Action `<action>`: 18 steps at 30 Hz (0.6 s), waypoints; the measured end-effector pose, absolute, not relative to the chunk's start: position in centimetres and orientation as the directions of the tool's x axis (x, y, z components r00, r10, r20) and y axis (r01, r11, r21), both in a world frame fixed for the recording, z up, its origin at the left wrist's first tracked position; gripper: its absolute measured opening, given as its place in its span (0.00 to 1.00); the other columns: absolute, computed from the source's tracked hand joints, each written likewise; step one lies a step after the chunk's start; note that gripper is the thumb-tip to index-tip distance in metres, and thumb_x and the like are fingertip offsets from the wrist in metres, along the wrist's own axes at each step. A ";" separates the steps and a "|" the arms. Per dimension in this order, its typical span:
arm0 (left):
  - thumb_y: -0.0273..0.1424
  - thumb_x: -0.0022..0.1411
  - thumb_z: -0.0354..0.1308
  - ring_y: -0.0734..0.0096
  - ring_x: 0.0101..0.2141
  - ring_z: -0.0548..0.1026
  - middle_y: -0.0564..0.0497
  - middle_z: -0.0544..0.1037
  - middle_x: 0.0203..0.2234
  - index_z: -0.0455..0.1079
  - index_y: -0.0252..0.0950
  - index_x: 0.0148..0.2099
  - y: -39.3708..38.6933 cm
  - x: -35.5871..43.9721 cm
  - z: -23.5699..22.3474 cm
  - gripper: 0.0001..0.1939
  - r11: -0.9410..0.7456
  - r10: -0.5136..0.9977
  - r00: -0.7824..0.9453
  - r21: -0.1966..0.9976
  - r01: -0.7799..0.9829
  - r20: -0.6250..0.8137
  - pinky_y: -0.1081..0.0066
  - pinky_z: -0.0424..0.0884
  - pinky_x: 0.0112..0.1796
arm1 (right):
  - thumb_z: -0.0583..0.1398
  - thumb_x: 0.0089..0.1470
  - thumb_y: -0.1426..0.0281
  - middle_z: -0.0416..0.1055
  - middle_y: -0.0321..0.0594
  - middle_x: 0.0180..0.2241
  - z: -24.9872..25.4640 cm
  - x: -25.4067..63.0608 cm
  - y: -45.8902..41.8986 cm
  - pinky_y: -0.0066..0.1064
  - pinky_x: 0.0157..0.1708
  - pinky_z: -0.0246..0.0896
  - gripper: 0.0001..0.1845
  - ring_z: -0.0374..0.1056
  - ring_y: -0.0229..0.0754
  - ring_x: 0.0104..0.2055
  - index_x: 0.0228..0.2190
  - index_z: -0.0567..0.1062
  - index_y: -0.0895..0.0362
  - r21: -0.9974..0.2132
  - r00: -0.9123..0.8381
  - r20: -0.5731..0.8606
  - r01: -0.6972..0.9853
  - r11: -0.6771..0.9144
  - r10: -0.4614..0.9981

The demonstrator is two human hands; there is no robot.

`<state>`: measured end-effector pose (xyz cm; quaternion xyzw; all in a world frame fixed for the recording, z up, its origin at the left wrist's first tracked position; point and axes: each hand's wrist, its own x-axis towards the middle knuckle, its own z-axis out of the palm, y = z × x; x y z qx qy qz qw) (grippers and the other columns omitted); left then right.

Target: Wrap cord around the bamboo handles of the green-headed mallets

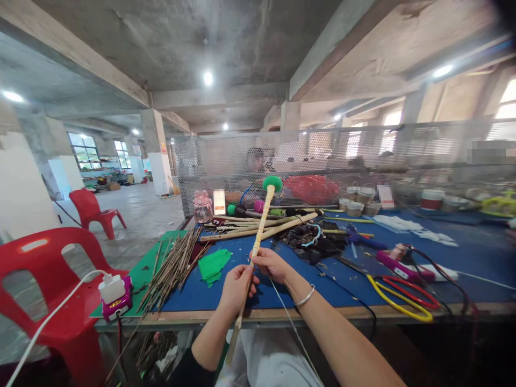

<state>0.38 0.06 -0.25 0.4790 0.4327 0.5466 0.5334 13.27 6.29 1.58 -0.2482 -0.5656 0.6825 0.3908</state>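
A long stick [263, 223] wrapped in a pale yellow band, with a round green head [273, 184] on its top end, slants up from my lap over the table. My left hand [238, 287] is closed around its lower part. Just above, my right hand [271, 263] pinches the stick at the bottom of the wrapping. From under my right hand a thin white cord [284, 305] runs down towards my lap. Left of my hands lies a torn piece of green sheet [213, 265], and beyond it a bundle of thin brown twigs [171, 271].
Thicker peeled sticks [278, 230] and dark cloth [310, 239] lie behind my hands. To the right are yellow-handled and red-handled tools [397, 301] and a purple power strip [403, 267]. A perforated metal screen [226, 156] backs the blue table [193, 298]. Red chairs [52, 279] stand left.
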 end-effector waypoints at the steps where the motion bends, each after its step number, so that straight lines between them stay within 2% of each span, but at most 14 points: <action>1: 0.44 0.45 0.58 0.82 0.14 0.63 0.54 0.70 0.19 0.64 0.32 0.36 0.1 0.5 -0.4 0.21 -0.096 0.995 -0.030 0.987 -0.131 0.093 0.80 0.56 0.14 | 0.65 0.37 0.65 0.50 0.23 0.11 1.5 13.3 6.4 0.22 0.11 0.27 0.17 0.38 0.24 0.10 0.26 0.64 0.59 -0.970 -0.556 0.102 -0.238 -0.041 0.825; 3: 0.40 0.41 0.63 0.82 0.17 0.64 0.55 0.70 0.21 0.65 0.33 0.37 0.1 0.7 -0.6 0.22 -0.215 0.968 -0.137 0.976 -0.036 0.208 0.80 0.59 0.17 | 0.65 0.36 0.64 0.50 0.23 0.11 1.3 13.2 6.6 0.22 0.11 0.28 0.18 0.39 0.24 0.10 0.25 0.63 0.59 -0.974 -0.538 0.112 -0.228 -0.017 0.836; 5: 0.37 0.40 0.64 0.81 0.19 0.65 0.54 0.71 0.22 0.66 0.33 0.34 -0.1 0.9 -0.7 0.19 -0.277 0.946 -0.168 0.960 0.032 0.278 0.80 0.61 0.19 | 0.65 0.36 0.65 0.51 0.23 0.12 1.2 13.2 6.6 0.22 0.11 0.28 0.18 0.39 0.24 0.10 0.25 0.63 0.59 -0.973 -0.541 0.125 -0.230 -0.003 0.832; 10: 0.43 0.48 0.57 0.81 0.13 0.64 0.52 0.72 0.20 0.65 0.32 0.35 -0.9 0.7 0.0 0.19 -0.149 0.987 -0.068 0.986 -0.077 0.144 0.80 0.57 0.14 | 0.66 0.36 0.67 0.51 0.22 0.11 1.7 13.0 6.1 0.22 0.11 0.25 0.18 0.37 0.24 0.10 0.27 0.63 0.59 -0.959 -0.623 0.100 -0.268 -0.092 0.776; 13: 0.45 0.50 0.54 0.81 0.12 0.63 0.52 0.72 0.19 0.64 0.32 0.34 -0.8 0.6 0.2 0.20 -0.108 0.994 -0.009 0.991 -0.083 0.108 0.79 0.55 0.13 | 0.65 0.36 0.67 0.49 0.21 0.10 1.5 12.8 6.1 0.22 0.10 0.25 0.17 0.36 0.24 0.10 0.26 0.63 0.59 -0.959 -0.610 0.077 -0.262 -0.109 0.789; 15: 0.45 0.50 0.54 0.81 0.13 0.63 0.52 0.71 0.18 0.64 0.32 0.34 -0.6 0.6 0.0 0.19 -0.125 0.992 -0.018 0.990 -0.063 0.124 0.79 0.56 0.14 | 0.65 0.36 0.67 0.51 0.22 0.11 1.2 12.7 6.3 0.22 0.10 0.26 0.17 0.38 0.24 0.10 0.24 0.63 0.59 -0.967 -0.573 0.072 -0.239 -0.083 0.816; 18: 0.41 0.43 0.61 0.80 0.17 0.65 0.54 0.70 0.18 0.66 0.32 0.33 -0.1 0.7 -0.6 0.19 -0.224 0.965 -0.139 0.975 -0.002 0.222 0.80 0.59 0.18 | 0.67 0.33 0.68 0.57 0.25 0.14 0.7 12.5 6.7 0.21 0.11 0.33 0.18 0.46 0.24 0.12 0.24 0.63 0.60 -0.968 -0.511 0.094 -0.248 -0.041 0.854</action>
